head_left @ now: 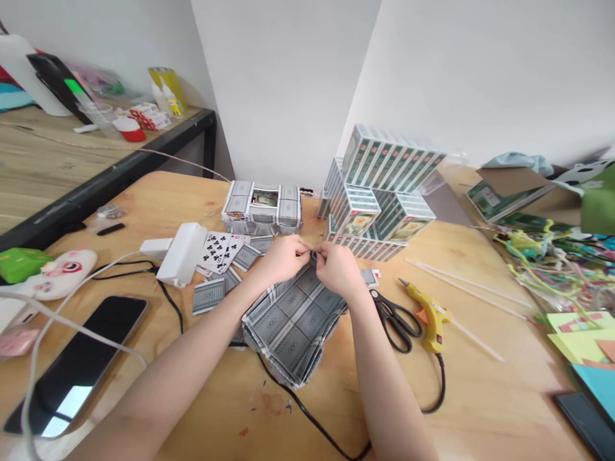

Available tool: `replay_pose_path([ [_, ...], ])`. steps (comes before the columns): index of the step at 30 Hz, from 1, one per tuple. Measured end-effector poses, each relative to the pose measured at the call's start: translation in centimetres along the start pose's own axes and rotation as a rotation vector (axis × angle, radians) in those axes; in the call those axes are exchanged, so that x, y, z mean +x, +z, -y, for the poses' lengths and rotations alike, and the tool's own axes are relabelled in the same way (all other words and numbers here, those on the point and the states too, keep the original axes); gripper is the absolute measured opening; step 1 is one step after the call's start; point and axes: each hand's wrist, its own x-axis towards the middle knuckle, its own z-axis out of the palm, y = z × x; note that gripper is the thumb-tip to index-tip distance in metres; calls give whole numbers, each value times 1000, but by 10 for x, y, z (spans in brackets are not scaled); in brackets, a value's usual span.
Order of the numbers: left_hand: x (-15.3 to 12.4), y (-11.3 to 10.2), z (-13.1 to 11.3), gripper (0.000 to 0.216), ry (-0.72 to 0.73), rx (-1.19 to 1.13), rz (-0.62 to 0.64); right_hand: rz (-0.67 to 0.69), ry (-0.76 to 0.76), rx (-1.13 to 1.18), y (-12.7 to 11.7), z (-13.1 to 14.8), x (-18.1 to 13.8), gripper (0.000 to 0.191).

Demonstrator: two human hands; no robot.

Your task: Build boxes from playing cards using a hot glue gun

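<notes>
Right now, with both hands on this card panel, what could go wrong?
The left hand and right hand pinch one spot on the card panel; a tug might bend it. The cord runs under the panel and may snag. The glue gun lies near the right arm, possibly hot.

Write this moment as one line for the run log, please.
left hand: pinching far edge of card panel | right hand: pinching same edge | beside: scissors, glue gun

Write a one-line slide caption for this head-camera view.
The left hand and right hand pinch the far edge of a playing-card panel; scissors and glue gun lie alongside.
</notes>
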Motion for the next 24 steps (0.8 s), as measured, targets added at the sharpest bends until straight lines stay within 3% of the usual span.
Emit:
replay_pose_path([
  [24,-1,0,3,24,18,-36,15,-4,11,7,1,0,0,23],
])
